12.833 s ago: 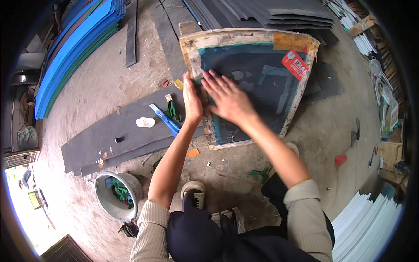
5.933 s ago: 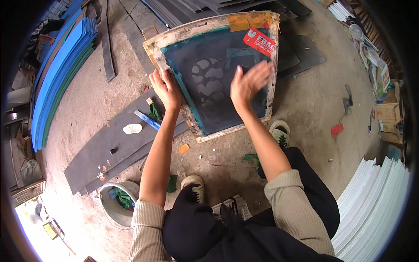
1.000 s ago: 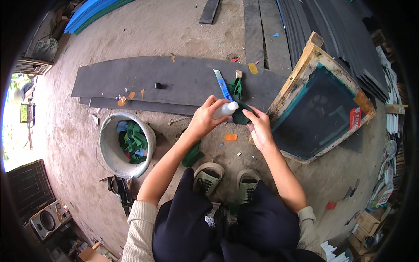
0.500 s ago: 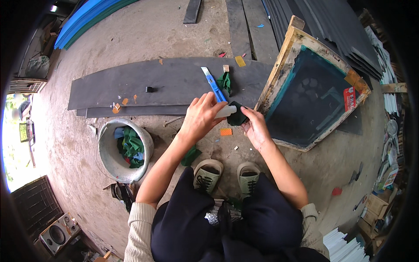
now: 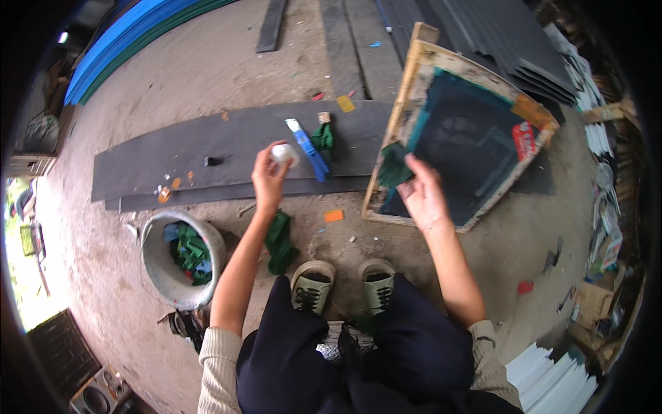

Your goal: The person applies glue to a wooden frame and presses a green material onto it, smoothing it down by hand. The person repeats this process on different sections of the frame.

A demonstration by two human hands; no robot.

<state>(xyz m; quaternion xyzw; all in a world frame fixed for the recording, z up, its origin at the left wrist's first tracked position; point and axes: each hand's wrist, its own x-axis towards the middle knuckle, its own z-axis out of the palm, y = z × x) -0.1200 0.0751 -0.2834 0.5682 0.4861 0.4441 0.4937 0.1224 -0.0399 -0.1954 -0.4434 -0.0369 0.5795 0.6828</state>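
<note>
White bottle [image 5: 283, 154] and green cloth [image 5: 394, 165] have parted since the earlier frame: the left hand [image 5: 268, 176] grips the former left of the framed screen [image 5: 469, 131]; the right hand [image 5: 426, 198] pinches the latter before the screen's left edge, contact unclear. Dampening seems done; wiping would call for even pressure.

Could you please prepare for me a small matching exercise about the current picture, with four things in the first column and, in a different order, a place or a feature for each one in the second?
Things
1. bottle
2. cutter
3. bucket
4. frame

Places and features
A. has green and blue scraps inside
B. bears a red sticker
C. is in the left hand
D. lies on a dark sheet

Right pairs: 1-C, 2-D, 3-A, 4-B
</note>
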